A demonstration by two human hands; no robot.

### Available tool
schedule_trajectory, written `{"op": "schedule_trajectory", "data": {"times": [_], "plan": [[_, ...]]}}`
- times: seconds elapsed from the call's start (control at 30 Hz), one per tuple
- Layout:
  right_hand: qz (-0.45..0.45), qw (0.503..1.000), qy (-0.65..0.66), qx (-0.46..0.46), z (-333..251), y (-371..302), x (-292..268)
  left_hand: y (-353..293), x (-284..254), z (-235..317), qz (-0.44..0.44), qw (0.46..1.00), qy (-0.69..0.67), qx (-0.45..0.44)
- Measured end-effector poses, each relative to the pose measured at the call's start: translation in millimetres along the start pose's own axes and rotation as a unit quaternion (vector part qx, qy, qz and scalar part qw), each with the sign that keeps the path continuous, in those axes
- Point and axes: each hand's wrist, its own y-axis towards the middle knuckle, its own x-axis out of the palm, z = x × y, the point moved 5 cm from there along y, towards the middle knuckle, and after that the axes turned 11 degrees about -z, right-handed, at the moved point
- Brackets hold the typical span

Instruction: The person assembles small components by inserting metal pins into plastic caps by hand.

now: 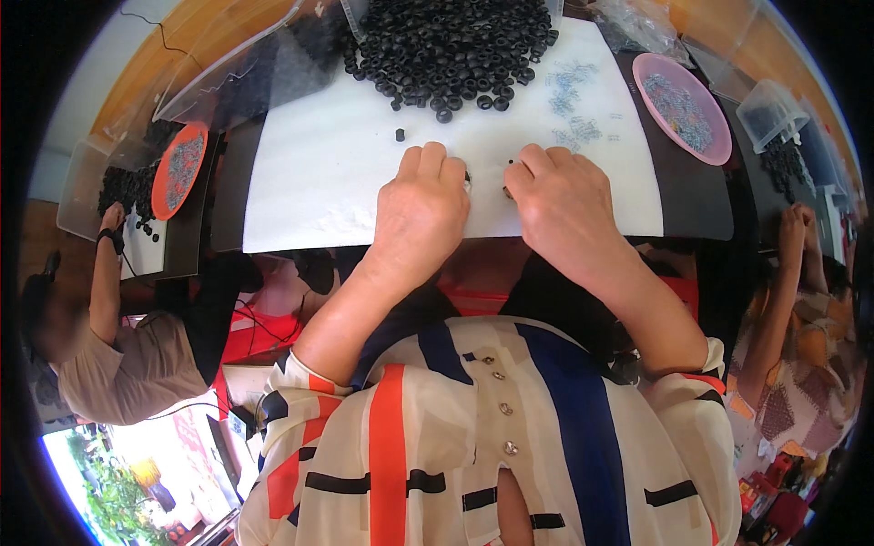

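Observation:
My left hand (421,207) is closed over the near part of a white sheet (314,182), its fingers curled under. At its fingertips shows a sliver of something small and dark, too covered to name. My right hand (566,196) is closed a short way to the right, thumb and fingers pinched together. A tiny dark bit peeks out at its fingertips, mostly hidden. Beyond both hands lies a big heap of small black ring-shaped parts (451,55). One black part (400,135) lies apart from the heap, just past my left hand.
Small clear-bluish pieces (575,100) are scattered on the sheet's right side. A pink bowl (719,150) of similar pieces stands at right, an orange bowl (164,205) at left. Co-workers sit on both sides; one person's hand (112,217) reaches black parts at left.

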Motion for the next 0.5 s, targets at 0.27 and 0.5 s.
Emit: {"op": "schedule_trajectory", "data": {"times": [0.27, 0.5], "plan": [[0.011, 0.999, 0.022, -0.049, -2, -7, -1, 1, -1, -9, -0.037, 0.998, -0.048, -0.01], [0.001, 0.997, 0.059, -0.042, 2, -6, -2, -4, -5, -16, -0.006, 0.988, -0.141, -0.058]]}}
